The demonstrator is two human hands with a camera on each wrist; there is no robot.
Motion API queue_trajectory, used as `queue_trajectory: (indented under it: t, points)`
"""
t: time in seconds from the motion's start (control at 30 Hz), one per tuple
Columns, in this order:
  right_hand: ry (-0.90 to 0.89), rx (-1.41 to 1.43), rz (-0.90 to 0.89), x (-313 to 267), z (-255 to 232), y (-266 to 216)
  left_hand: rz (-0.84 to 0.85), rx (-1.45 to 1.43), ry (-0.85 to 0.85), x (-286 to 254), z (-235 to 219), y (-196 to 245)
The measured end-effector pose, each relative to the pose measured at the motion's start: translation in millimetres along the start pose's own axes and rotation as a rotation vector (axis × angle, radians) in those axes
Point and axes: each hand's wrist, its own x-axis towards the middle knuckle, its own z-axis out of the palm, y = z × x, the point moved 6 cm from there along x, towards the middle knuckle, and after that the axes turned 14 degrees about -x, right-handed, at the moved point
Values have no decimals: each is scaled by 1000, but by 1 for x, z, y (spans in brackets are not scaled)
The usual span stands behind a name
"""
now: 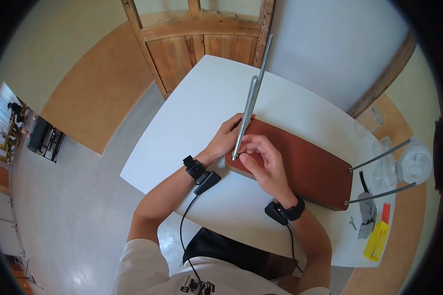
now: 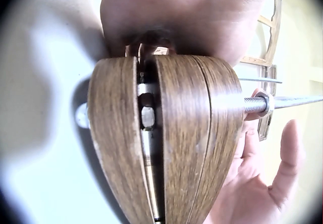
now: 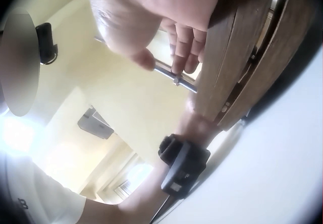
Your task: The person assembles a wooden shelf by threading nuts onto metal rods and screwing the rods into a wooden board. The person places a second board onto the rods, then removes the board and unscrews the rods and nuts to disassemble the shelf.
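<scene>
A reddish-brown board [image 1: 300,164] with rounded corners lies on the table, metal rods standing up at both ends. In the left wrist view its wood-grain edge [image 2: 186,108] has a slot with metal parts inside. My left hand [image 1: 226,139] grips the board's left end by the far corner. My right hand [image 1: 267,164] is over the same end, fingers bent loosely beside the near rod [image 1: 249,105]. The left wrist view shows a nut [image 2: 269,104] on that rod's thread, a right fingertip against it and the thumb apart.
At the table's [image 1: 182,113] right side are a small white fan [image 1: 416,163], clear containers, a grey cloth [image 1: 367,211], a small wrench [image 1: 352,223] and a yellow basket [image 1: 375,242] with a red piece. A wooden chair [image 1: 206,37] stands beyond the far edge.
</scene>
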Motion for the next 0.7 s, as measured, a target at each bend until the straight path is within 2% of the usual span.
queue_trajectory:
  t: [0.17,0.23,0.27,0.3,0.33,0.37,0.4,0.43,0.47,0.5,0.57,0.6,0.63,0.7]
  points:
    - [24,-72,9,0,2,-2,45,2,23,4,-7,-5]
    - [-128,-75,32,1,9,-10,24,-28,6,2,-6,-5]
    - [-142,-79,37,1,12,-10,36,-46,-16,0,-4,-2]
    - [-61,-85,10,0,10,-12,35,-59,-7,-2,-4,0]
    - [21,-94,-23,0,7,-14,-36,-101,0,-3,-2,-2]
    - [11,-100,-23,0,7,-10,-106,-141,5,-3,-2,-4]
    - [8,-68,21,-2,6,-1,-29,-78,15,0,-4,-5]
    - [7,-38,63,-2,4,5,-24,-85,18,0,-6,-6]
    - [-86,-150,-16,0,7,-3,22,-44,1,0,-6,-4]
    - [-93,-153,-17,1,9,-9,69,-1,-16,0,-6,-1]
    - [-105,-47,18,0,14,-17,84,-3,-21,-2,-5,0]
    - [-21,-142,-63,0,9,-15,100,-2,-30,-2,-3,2]
    - [-21,-142,-66,0,8,-15,102,-1,-29,-2,-2,2]
    - [40,-39,55,-1,4,-6,77,74,32,-3,-3,4]
